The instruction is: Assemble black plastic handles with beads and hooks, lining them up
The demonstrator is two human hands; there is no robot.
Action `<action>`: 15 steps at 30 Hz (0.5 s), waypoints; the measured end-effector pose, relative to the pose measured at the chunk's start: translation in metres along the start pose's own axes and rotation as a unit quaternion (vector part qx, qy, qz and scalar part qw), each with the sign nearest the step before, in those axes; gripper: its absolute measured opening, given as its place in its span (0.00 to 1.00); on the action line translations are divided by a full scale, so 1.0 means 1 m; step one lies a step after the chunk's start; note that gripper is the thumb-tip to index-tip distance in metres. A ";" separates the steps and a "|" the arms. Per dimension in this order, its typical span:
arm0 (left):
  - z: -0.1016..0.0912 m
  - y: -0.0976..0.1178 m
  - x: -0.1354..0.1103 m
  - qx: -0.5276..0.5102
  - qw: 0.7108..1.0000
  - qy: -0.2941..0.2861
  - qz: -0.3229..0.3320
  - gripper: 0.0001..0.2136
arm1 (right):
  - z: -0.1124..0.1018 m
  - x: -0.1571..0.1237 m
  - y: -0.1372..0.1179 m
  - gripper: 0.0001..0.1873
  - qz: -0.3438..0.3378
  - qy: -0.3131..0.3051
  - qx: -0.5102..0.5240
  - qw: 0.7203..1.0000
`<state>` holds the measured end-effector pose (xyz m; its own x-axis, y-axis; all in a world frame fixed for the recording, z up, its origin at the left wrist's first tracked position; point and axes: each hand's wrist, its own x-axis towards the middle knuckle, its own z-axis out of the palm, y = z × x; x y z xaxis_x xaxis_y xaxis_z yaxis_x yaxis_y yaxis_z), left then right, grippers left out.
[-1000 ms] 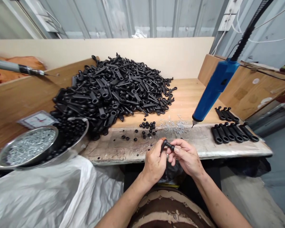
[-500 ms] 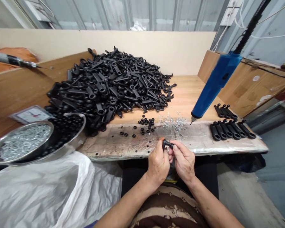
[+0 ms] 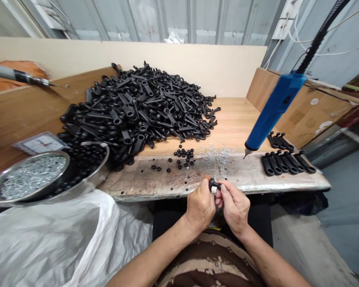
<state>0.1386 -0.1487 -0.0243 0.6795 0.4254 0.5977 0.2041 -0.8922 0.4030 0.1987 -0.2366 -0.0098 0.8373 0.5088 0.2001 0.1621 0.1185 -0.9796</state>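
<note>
Both my hands meet above the bench's front edge around one black plastic lever (image 3: 214,184). My left hand (image 3: 200,205) is closed round its body and hides most of it; a rounded knob end and a thin neck stick out. At that neck, the thumb and fingers of my right hand (image 3: 236,205) are pinched together. An orange covering shows on a left fingertip. Just beyond my hands lie small round black caps (image 3: 185,153) and a scatter of small silver screws (image 3: 223,154). A blue electric screwdriver (image 3: 273,113) hangs tip down at the right.
A large heap of black levers (image 3: 143,107) fills the back left. Finished-looking levers (image 3: 283,163) lie in rows at the right, before a cardboard box (image 3: 299,107). At the left are a screw bowl (image 3: 66,163), a basin of black caps (image 3: 106,159) and another pointed tool (image 3: 32,79).
Both hands have shifted slightly right with the lever. The lever's knob end is turned a little. The blue screwdriver hangs slightly lower in view, and the camera view has shifted a little.
</note>
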 end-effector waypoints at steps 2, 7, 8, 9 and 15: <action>0.003 0.002 0.003 0.022 1.000 -0.007 -0.007 0.17 | -0.001 0.003 0.000 0.10 -0.026 0.019 -0.041 0.999; 0.009 0.004 0.012 0.004 0.997 -0.071 -0.043 0.19 | -0.011 0.022 -0.003 0.11 0.078 -0.045 0.086 0.992; 0.011 0.004 0.013 -0.021 0.995 -0.081 -0.051 0.19 | -0.014 0.026 -0.004 0.11 0.092 -0.059 0.122 0.986; 0.013 0.005 0.015 -0.050 0.993 -0.090 -0.060 0.20 | -0.017 0.028 -0.005 0.12 0.101 -0.071 0.149 0.981; 0.023 0.017 0.020 -0.199 0.965 -0.167 -0.019 0.28 | -0.047 0.028 -0.006 0.12 0.086 -0.050 0.062 0.993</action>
<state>0.1718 -0.1585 -0.0217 0.8800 0.3244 0.3470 -0.0086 -0.7195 0.6944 0.2454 -0.2631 0.0006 0.7904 0.6115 0.0366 -0.0498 0.1237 -0.9911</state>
